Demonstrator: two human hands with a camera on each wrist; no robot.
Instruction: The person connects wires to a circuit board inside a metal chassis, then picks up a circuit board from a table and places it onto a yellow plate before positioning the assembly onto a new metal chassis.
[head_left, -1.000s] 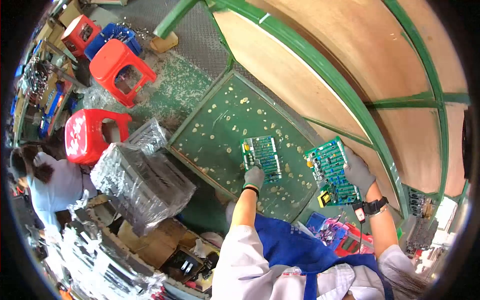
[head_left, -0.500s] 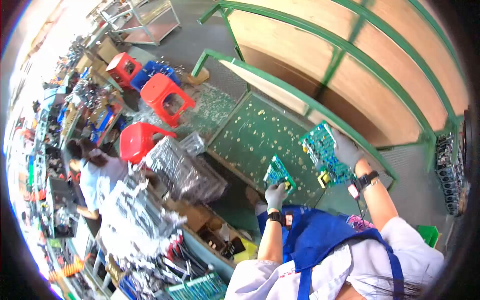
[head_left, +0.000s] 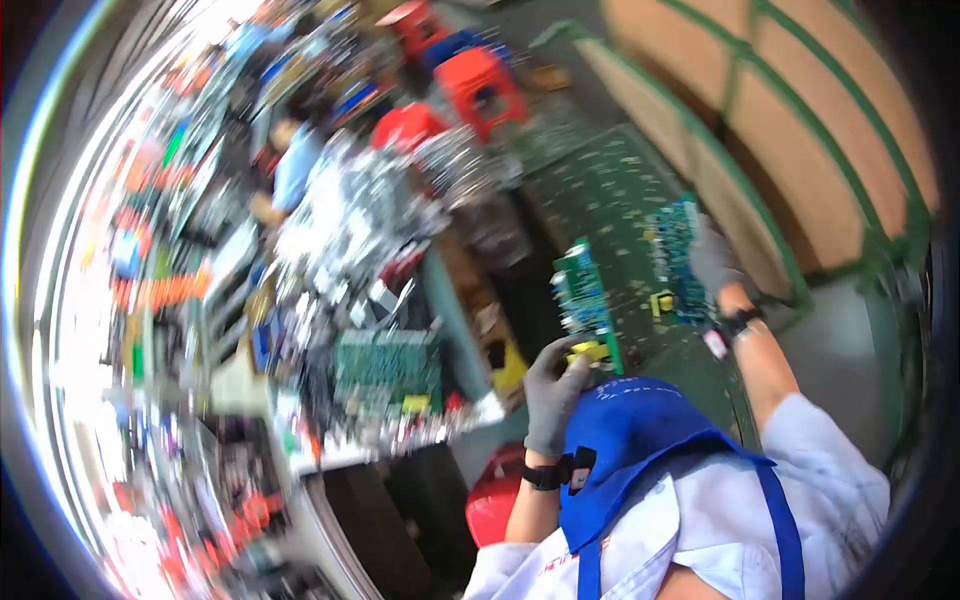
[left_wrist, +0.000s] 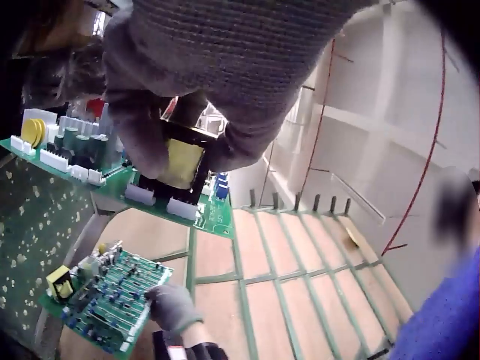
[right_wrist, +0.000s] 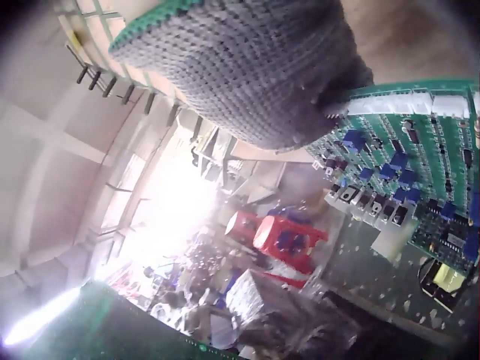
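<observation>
My gloved left hand (head_left: 553, 398) holds a green circuit board (head_left: 583, 295), tilted steeply in front of the blue apron. In the left wrist view, its thumb and fingers pinch a black and yellow transformer (left_wrist: 182, 163) at one end of that board. Yellow discs and white connectors stand along the rest of it. Farther right, my gloved right hand (head_left: 713, 260) grips a second circuit board (head_left: 674, 250) by its outer edge. Blue parts and a white connector strip (right_wrist: 409, 105) show on this board in the right wrist view, where the glove hides the gripping fingertips.
A spotted green surface (head_left: 590, 190) lies beyond the boards, beside a green-framed wooden panel (head_left: 690, 125). At left, a cluttered bench carries another circuit board (head_left: 385, 368) and plastic-wrapped goods (head_left: 350, 215). Red stools (head_left: 480, 88) and another person (head_left: 293, 165) are farther back.
My left hand has lifted its board off the green surface, tilted it up and drawn it closer to the apron. The head view has swung left towards the bench. My right hand keeps its board.
</observation>
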